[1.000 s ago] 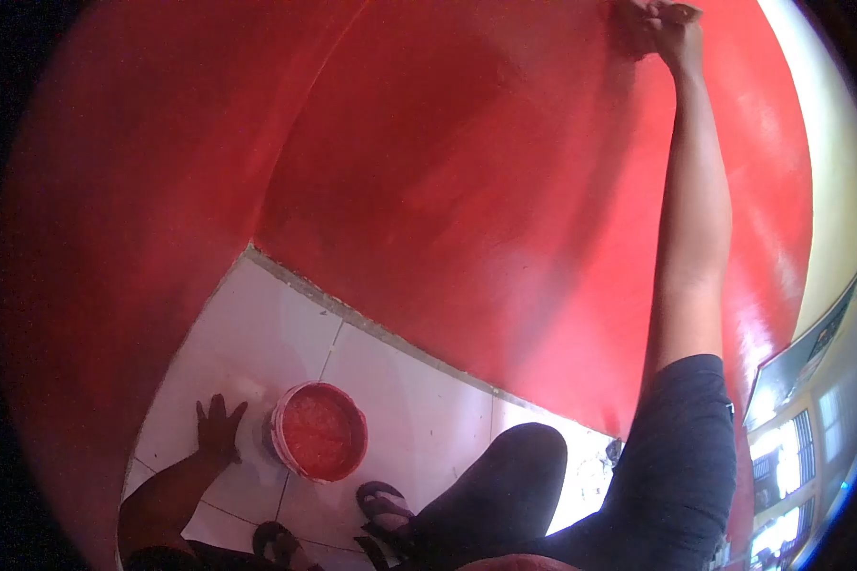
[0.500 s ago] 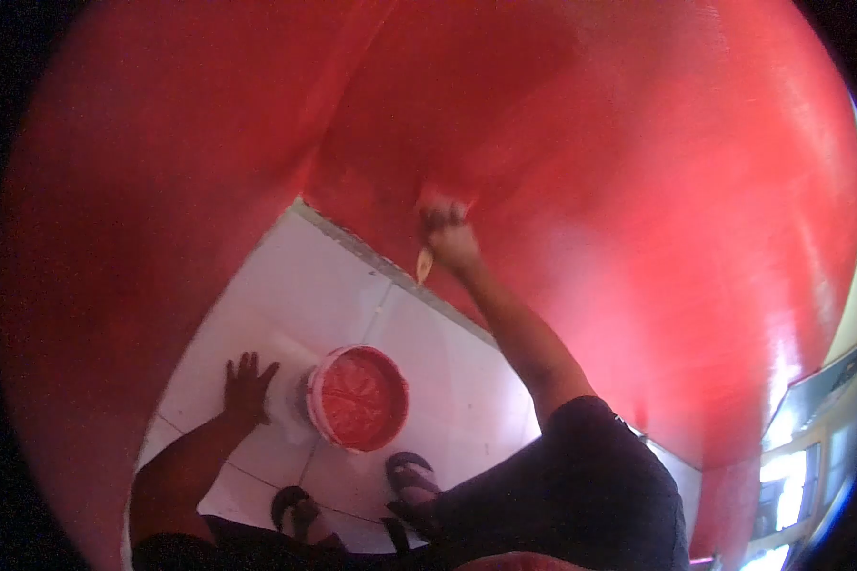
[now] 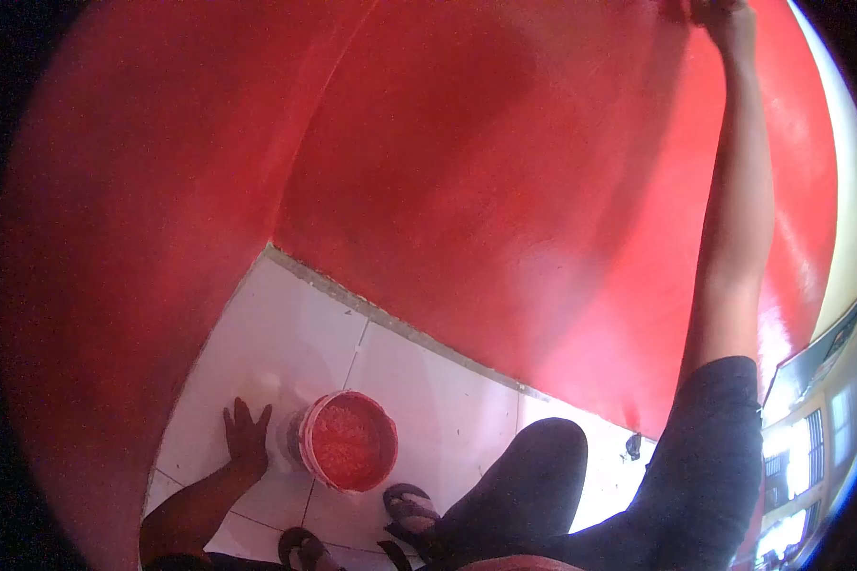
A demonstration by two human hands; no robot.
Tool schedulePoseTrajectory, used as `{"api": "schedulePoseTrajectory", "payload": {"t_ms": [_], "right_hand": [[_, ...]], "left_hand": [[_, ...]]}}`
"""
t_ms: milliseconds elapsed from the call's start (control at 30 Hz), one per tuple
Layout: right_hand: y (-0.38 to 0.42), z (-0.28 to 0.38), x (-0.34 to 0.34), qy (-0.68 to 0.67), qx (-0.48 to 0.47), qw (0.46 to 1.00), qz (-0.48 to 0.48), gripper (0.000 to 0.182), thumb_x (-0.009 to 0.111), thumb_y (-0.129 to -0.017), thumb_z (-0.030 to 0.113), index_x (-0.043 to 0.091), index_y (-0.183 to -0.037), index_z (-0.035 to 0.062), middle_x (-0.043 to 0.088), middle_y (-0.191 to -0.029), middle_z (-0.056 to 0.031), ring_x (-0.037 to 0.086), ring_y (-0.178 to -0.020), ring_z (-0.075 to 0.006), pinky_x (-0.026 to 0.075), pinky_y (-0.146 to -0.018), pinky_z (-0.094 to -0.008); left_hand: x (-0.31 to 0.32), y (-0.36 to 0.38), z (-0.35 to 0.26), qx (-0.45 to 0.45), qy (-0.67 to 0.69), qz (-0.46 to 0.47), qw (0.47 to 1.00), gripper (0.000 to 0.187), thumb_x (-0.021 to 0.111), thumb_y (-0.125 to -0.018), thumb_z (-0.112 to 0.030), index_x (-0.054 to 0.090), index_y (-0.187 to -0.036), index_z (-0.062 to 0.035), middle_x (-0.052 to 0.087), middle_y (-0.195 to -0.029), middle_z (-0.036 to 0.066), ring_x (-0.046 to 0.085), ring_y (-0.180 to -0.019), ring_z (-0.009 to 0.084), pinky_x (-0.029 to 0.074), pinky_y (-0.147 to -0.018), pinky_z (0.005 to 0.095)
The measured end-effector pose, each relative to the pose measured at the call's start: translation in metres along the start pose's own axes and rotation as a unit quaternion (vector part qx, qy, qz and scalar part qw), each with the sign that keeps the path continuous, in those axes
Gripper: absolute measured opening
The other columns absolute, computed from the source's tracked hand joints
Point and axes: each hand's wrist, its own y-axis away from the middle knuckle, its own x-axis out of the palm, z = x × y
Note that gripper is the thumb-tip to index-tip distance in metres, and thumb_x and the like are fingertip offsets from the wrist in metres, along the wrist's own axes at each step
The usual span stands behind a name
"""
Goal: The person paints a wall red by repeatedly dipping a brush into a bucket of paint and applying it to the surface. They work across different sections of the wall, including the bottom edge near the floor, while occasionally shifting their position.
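My right hand (image 3: 727, 17) is stretched far up the red wall (image 3: 505, 190) at the frame's top edge. Its fingers are closed, partly cut off by that edge; the paintbrush whose wooden handle showed half a second ago is out of sight now. Low on the left, my left hand (image 3: 248, 436) is open with fingers spread over the white tiles, holding nothing. Just right of it stands a bucket (image 3: 305, 433) with red paint (image 3: 352, 443) inside and red smears on its rim.
White floor tiles (image 3: 428, 381) meet the wall along a rough grey strip (image 3: 390, 324). Another red wall (image 3: 133, 238) rises on the left. My sandalled feet (image 3: 411, 504) are close to the bucket. A small dark object (image 3: 633, 445) lies by the wall; windows (image 3: 795, 457) show at right.
My right hand has swept from low on the wall, near the floor edge, up and right to the top. The left hand stays open beside the bucket. The view has shifted slightly.
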Motion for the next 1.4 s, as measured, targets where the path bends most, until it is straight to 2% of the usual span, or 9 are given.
{"api": "schedulePoseTrajectory", "payload": {"t_ms": [67, 133, 300, 433, 467, 667, 833, 1000, 1400], "right_hand": [[0.01, 0.011, -0.004, -0.219, 0.253, 0.941, 0.059, 0.025, 0.056, -0.097, 0.027, 0.061, -0.08, 0.009, 0.066, -0.073, -0.0121, 0.058, -0.054, -0.0216, 0.042, -0.046, -0.036], [0.063, 0.038, 0.083, 0.042, 0.147, 0.985, 0.081, 0.017, 0.055, -0.097, 0.022, 0.06, -0.09, 0.0081, 0.067, -0.08, -0.0072, 0.062, -0.06, -0.0203, 0.047, -0.049, -0.0353], [0.188, 0.349, -0.077, -0.275, -0.111, 0.933, 0.203, 0.027, 0.06, -0.08, 0.019, 0.068, -0.103, 0.0086, 0.065, -0.103, -0.0123, 0.067, -0.087, -0.0316, 0.055, -0.066, -0.0462], [0.3, 0.471, -0.23, -0.662, -0.128, 0.475, 0.566, 0.016, 0.058, -0.08, 0.027, 0.071, -0.083, 0.0184, 0.069, -0.078, -0.0073, 0.068, -0.081, -0.0326, 0.051, -0.065, -0.0495], [0.391, 0.527, -0.247, -0.758, -0.165, 0.474, 0.416, 0.021, 0.056, -0.082, 0.032, 0.072, -0.083, 0.0194, 0.07, -0.082, -0.0064, 0.068, -0.082, -0.0318, 0.051, -0.068, -0.0487], [0.447, 0.474, -0.314, -0.758, -0.012, 0.421, 0.498, 0.028, 0.058, -0.086, 0.029, 0.072, -0.11, 0.0203, 0.07, -0.11, -0.0106, 0.066, -0.099, -0.0326, 0.052, -0.083, -0.0453], [0.417, 0.442, -0.262, -0.78, 0.216, 0.427, 0.403, 0.018, 0.064, -0.086, 0.015, 0.063, -0.072, 0.0028, 0.065, -0.075, -0.0173, 0.062, -0.062, -0.0285, 0.047, -0.056, -0.0397], [0.346, 0.396, -0.28, -0.911, 0.323, -0.007, 0.257, 0.02, 0.068, -0.081, 0.0, 0.053, -0.067, 0.0017, 0.066, -0.072, -0.0087, 0.062, -0.072, -0.0104, 0.052, -0.061, -0.0286], [0.315, 0.508, -0.37, -0.935, 0.082, 0.119, 0.324, 0.02, 0.065, -0.087, 0.017, 0.063, -0.079, -0.0013, 0.06, -0.067, -0.016, 0.054, -0.064, -0.0186, 0.05, -0.065, -0.0354]], "left_hand": [[0.005, 0.002, 0.002, 0.016, -0.013, -0.016, 1.0, 0.079, 0.07, -0.082, -0.024, 0.032, -0.151, -0.0255, 0.028, -0.154, 0.026, 0.017, -0.148, 0.037, 0.009, -0.118, 0.0549], [0.023, -0.004, 0.006, 0.013, -0.039, -0.03, 0.999, 0.087, 0.075, -0.077, -0.027, 0.031, -0.152, -0.0243, 0.028, -0.154, 0.026, 0.016, -0.148, 0.0371, 0.01, -0.118, 0.0549], [-0.025, 0.009, 0.005, 0.018, -0.077, 0.073, 0.994, 0.112, 0.089, -0.059, -0.038, 0.029, -0.152, -0.0219, 0.027, -0.156, 0.023, 0.015, -0.148, 0.0376, 0.011, -0.118, 0.0554], [-0.017, 0.016, 0.021, 0.036, -0.071, 0.038, 0.996, 0.122, 0.088, -0.052, -0.057, 0.029, -0.152, -0.0213, 0.028, -0.157, 0.017, 0.014, -0.148, 0.0381, 0.013, -0.118, 0.0563], [-0.021, 0.019, 0.024, 0.048, -0.046, 0.05, 0.997, 0.118, 0.086, -0.056, -0.058, 0.029, -0.152, -0.0205, 0.029, -0.156, 0.016, 0.015, -0.148, 0.0379, 0.014, -0.118, 0.0559], [-0.014, 0.045, 0.034, 0.048, -0.032, 0.062, 0.996, 0.099, 0.077, -0.072, -0.054, 0.029, -0.152, -0.0199, 0.031, -0.155, 0.018, 0.016, -0.147, 0.0377, 0.018, -0.118, 0.0529], [-0.023, 0.041, 0.03, 0.068, 0.012, 0.117, 0.991, 0.098, 0.075, -0.075, -0.054, 0.026, -0.153, -0.0197, 0.038, -0.149, 0.022, 0.033, -0.139, 0.0419, 0.031, -0.111, 0.0532], [-0.09, 0.049, -0.015, -0.05, 0.112, 0.273, 0.954, 0.098, 0.072, -0.08, -0.051, 0.017, -0.154, -0.0216, 0.065, -0.113, 0.027, 0.063, -0.107, 0.0404, 0.047, -0.095, 0.0503], [-0.025, 0.125, -0.023, -0.054, 0.066, 0.328, 0.941, 0.092, 0.07, -0.078, -0.062, 0.031, -0.15, -0.0194, 0.065, -0.11, 0.022, 0.061, -0.109, 0.04, 0.046, -0.096, 0.0516]]}}
